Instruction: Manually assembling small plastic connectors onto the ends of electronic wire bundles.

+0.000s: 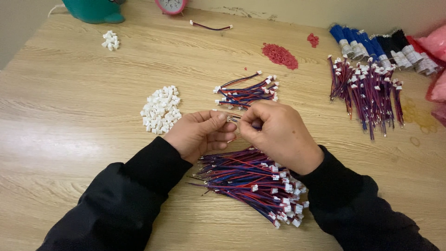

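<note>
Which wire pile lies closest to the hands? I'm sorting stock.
The big wire pile under the wrists; the small bunch and right-hand bundle lie farther off.

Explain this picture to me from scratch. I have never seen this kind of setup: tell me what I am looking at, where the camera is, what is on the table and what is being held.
There is no machine here: a person in black sleeves works with two bare hands. The single picture comes from a camera worn on the person's head, looking down at a wooden table.

The left hand and the right hand meet in the middle, pinching a small white connector and the end of a thin wire between the fingertips.

Just below the hands lies a big bundle of red and blue wires with white plugs. A smaller finished-looking bunch lies just beyond them. To the left sits a pile of white connectors, with a smaller pile farther off. On the right are another wire bundle, taped wire rolls and red bits. A pink clock stands at the far edge.
</note>
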